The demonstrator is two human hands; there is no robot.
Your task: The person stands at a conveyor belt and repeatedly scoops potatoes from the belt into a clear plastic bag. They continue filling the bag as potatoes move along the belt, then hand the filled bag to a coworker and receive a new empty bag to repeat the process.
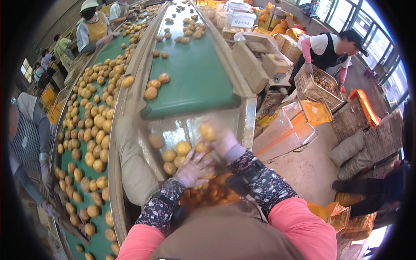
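Note:
My left hand point(194, 170) lies with its fingers spread against several potatoes point(183, 148) on the smooth metal chute point(173, 123). My right hand point(223, 141), smeared by motion, is raised over the chute with a yellowish potato point(207, 132) in its fingers. Both hands seem to wear thin pale gloves, and dark flowered sleeve covers reach over my forearms. Below my hands, against my front, more potatoes fill an orange mesh bag point(210, 193), its mouth partly hidden by my hands and arms.
Beyond the chute a green conveyor belt point(188, 82) carries scattered potatoes. On the left, a second belt point(102, 182) is crowded with them, with people along its far side. At right, a person point(325, 54) holds a plastic crate point(318, 89) near an orange-netted frame point(288, 125).

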